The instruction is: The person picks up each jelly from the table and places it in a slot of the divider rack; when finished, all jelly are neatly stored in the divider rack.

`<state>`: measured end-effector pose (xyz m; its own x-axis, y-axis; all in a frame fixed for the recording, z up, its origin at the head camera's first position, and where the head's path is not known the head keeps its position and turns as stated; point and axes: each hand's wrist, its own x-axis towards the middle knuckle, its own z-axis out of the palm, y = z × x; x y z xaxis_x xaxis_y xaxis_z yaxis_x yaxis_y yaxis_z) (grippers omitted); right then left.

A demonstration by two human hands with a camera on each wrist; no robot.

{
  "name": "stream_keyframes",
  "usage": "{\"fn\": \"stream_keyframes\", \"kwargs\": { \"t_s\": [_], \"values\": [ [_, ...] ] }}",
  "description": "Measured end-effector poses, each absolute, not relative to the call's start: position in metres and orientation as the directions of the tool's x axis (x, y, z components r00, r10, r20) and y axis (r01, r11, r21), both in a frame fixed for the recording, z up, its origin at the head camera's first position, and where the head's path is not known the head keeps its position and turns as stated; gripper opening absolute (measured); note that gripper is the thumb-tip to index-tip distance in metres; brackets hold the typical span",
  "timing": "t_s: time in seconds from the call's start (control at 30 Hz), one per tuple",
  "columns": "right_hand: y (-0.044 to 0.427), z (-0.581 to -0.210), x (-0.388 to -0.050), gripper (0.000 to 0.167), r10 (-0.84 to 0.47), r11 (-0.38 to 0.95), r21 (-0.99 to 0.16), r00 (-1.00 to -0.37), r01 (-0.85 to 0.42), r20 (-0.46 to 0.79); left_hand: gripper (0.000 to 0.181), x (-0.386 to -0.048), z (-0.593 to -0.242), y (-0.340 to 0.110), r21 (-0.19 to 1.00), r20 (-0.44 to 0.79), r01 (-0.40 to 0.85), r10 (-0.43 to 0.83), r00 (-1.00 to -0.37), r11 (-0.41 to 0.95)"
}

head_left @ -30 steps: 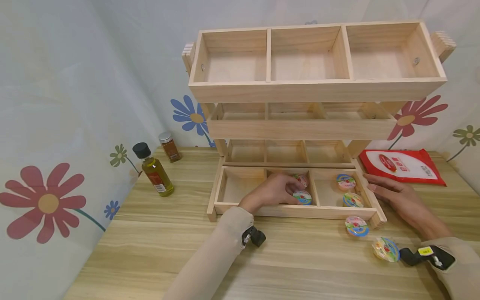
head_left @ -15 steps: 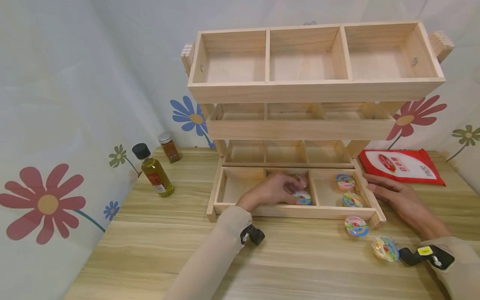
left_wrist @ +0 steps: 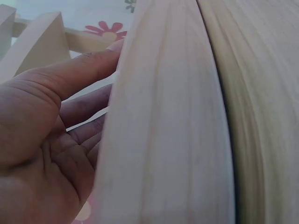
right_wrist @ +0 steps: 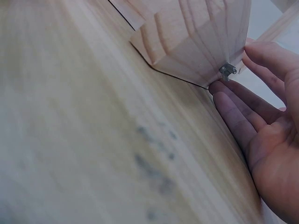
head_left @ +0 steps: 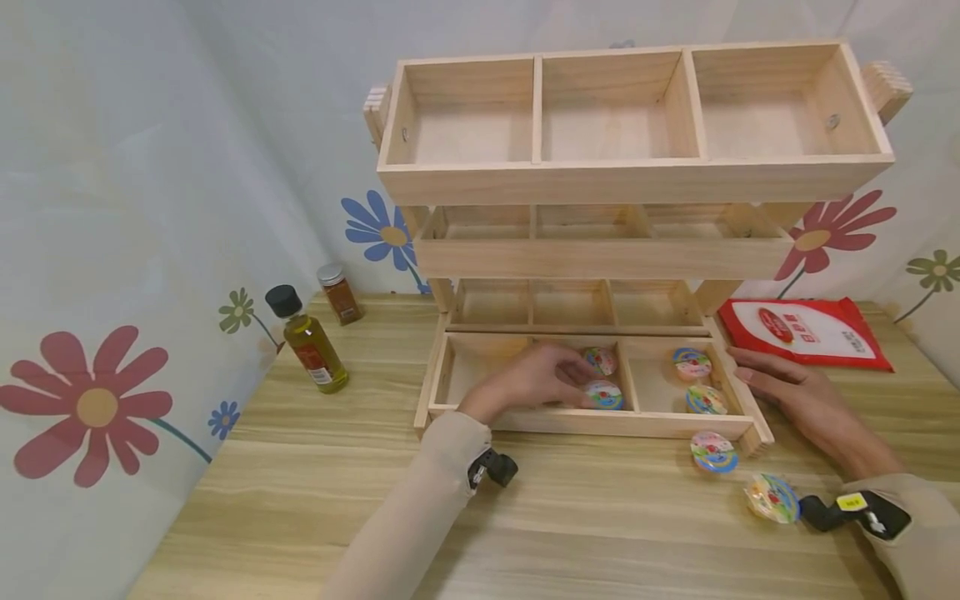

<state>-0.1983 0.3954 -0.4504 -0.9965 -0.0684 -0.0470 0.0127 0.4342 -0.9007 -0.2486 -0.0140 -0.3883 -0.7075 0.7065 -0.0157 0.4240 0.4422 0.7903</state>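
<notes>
Head view: the left hand (head_left: 528,379) is in the middle compartment of the wooden rack's (head_left: 600,183) lowest tray, fingertips at the 9 o'clock edge of a blue-rimmed cup (head_left: 604,395); a pink cup (head_left: 600,361) sits at that cup's 12 o'clock. The right hand (head_left: 813,404), fingers straight, lies at the rack's 3 o'clock end. The step looks like settling the blue-rimmed cup; the next move probably calls for letting go cleanly, then fetching the near loose cup (head_left: 713,452), at 4 o'clock on the surface (head_left: 600,517).

Left wrist view: the front board (left_wrist: 163,116) hides the fingertips and cup, so pinching or merely touching cannot be told.

Right wrist view: extended fingertips seem to touch the rack's end at 1 o'clock; the hand is cut off at 3 o'clock, and dark marks at 6 o'clock are blurred.
</notes>
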Motion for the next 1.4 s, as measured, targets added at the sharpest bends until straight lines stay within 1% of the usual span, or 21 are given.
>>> {"fn": "stream_keyframes", "kwargs": {
  "t_s": [0.23, 0.5, 0.77, 0.9, 1.03, 1.13, 1.23, 1.3, 1.4],
  "values": [
    [0.394, -0.449, -0.196, 0.056, -0.071, 0.441, -0.897, -0.996, 0.013, -0.050, 0.037, -0.242, -0.377, -0.019, 0.800, 0.014, 0.427, 0.700, -0.714, 0.420],
    [0.395, -0.448, -0.198, 0.058, -0.068, 0.477, -0.879, -0.997, 0.005, -0.042, 0.038, -0.225, -0.363, 0.004, 0.830, 0.082, 0.433, 0.691, -0.718, 0.352],
    [0.395, -0.448, -0.197, 0.057, -0.079, 0.457, -0.889, -0.996, -0.009, -0.030, 0.033, -0.210, -0.368, 0.036, 0.850, 0.105, 0.438, 0.721, -0.685, 0.293],
    [0.395, -0.447, -0.197, 0.058, -0.076, 0.476, -0.879, -0.997, -0.009, -0.031, 0.032, -0.204, -0.368, 0.053, 0.867, 0.143, 0.436, 0.718, -0.682, 0.242],
    [0.395, -0.448, -0.198, 0.058, -0.073, 0.488, -0.873, -0.997, -0.005, -0.035, 0.033, -0.198, -0.370, 0.066, 0.871, 0.152, 0.434, 0.713, -0.684, 0.231],
    [0.395, -0.449, -0.198, 0.057, -0.074, 0.490, -0.872, -0.997, -0.012, -0.028, 0.034, -0.194, -0.373, 0.073, 0.866, 0.156, 0.445, 0.723, -0.673, 0.228],
    [0.395, -0.449, -0.198, 0.056, -0.072, 0.486, -0.874, -0.997, -0.023, -0.014, 0.034, -0.190, -0.378, 0.080, 0.877, 0.164, 0.438, 0.733, -0.660, 0.198],
    [0.396, -0.449, -0.198, 0.055, -0.069, 0.493, -0.869, -0.998, -0.029, -0.006, 0.035, -0.188, -0.381, 0.084, 0.886, 0.160, 0.422, 0.731, -0.663, 0.190],
    [0.397, -0.450, -0.198, 0.055, -0.068, 0.498, -0.866, -0.998, -0.032, -0.003, 0.036, -0.184, -0.385, 0.089, 0.898, 0.131, 0.389, 0.718, -0.684, 0.207]
  ]
}}
